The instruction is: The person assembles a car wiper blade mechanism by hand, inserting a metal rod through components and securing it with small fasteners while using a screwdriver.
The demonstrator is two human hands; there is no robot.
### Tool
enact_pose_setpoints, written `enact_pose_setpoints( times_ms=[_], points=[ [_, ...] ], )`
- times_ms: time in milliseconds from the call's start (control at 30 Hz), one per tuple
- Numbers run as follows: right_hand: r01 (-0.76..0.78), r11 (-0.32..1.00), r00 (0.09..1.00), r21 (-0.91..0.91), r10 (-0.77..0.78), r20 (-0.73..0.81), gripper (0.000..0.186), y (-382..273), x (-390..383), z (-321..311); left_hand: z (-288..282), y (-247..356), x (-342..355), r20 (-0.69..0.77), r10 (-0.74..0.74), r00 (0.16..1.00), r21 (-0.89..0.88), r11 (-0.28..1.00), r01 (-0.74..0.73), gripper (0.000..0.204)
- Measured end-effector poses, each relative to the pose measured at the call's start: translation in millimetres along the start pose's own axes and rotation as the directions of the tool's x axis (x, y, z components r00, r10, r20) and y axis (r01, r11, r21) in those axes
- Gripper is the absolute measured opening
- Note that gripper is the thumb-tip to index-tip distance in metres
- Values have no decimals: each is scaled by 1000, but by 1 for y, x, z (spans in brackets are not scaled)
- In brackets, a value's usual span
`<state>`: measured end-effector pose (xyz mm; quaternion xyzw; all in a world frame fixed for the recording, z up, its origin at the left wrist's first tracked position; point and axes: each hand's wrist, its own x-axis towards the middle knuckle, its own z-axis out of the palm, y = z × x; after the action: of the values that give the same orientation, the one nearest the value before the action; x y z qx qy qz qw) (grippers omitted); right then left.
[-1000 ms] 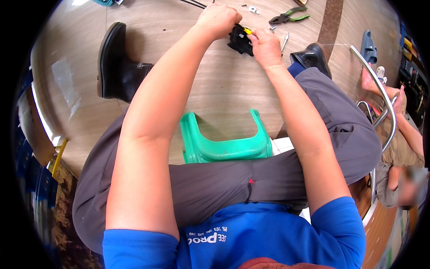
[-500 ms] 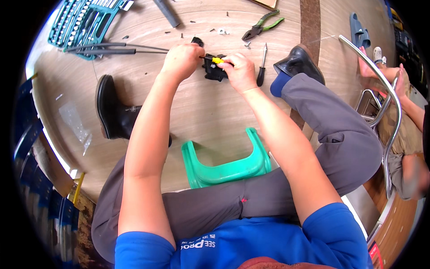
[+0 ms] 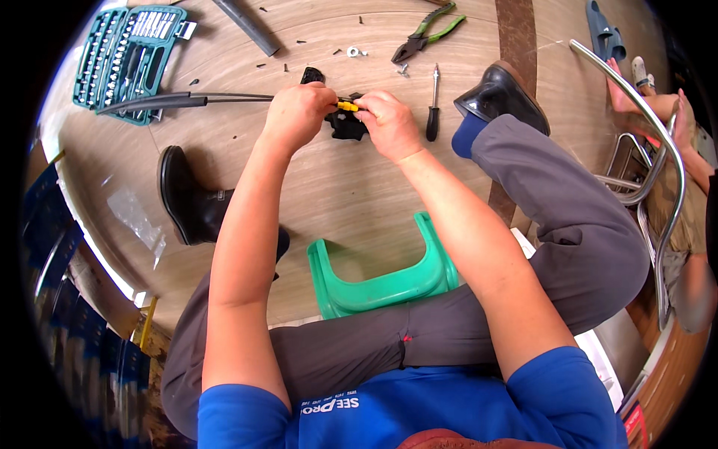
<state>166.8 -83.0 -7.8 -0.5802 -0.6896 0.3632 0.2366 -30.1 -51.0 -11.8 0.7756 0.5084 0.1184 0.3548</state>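
My left hand point(image 3: 294, 114) is closed in a pinch on thin black cables point(image 3: 238, 97), which run off to the left into thicker black sleeves point(image 3: 179, 102). Fingertip to fingertip with it, my right hand point(image 3: 392, 127) pinches a small yellow part point(image 3: 348, 106) in line with the cable end. How the yellow part and the cable join is hidden by my fingers. Just beneath lies a black plastic piece point(image 3: 347, 129), partly covered by the hands. Beyond my left hand a smaller black piece point(image 3: 313, 74) rests on the floor.
A screwdriver point(image 3: 433, 112) and green-handled pliers point(image 3: 423, 39) lie to the right. The open teal socket set point(image 3: 153, 66) and a dark tube point(image 3: 250, 30) are far left, with scattered screws. A green stool point(image 3: 374, 292) is near me; another person sits right by a metal-framed chair point(image 3: 677, 172).
The view has shifted slightly. My right fingers have moved closer around the yellow part, covering more of it, and the black piece shows a little lower between my hands.
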Motion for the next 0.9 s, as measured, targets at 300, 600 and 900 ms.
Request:
enact_pose_setpoints(
  times_ms=[300,600,900],
  points=[
    [7,999,1000,-33,-6,28,26,1,0,-4,1,2,-1,4,-42,999,25,999,42,7],
    [161,959,987,-234,-150,64,23,3,1,-12,-3,4,4,34,-58,998,71,996,55,5],
    [76,967,987,-243,-39,153,24,13,1,-22,-6,6,9,80,-16,997,127,992,6,8]
  ],
)
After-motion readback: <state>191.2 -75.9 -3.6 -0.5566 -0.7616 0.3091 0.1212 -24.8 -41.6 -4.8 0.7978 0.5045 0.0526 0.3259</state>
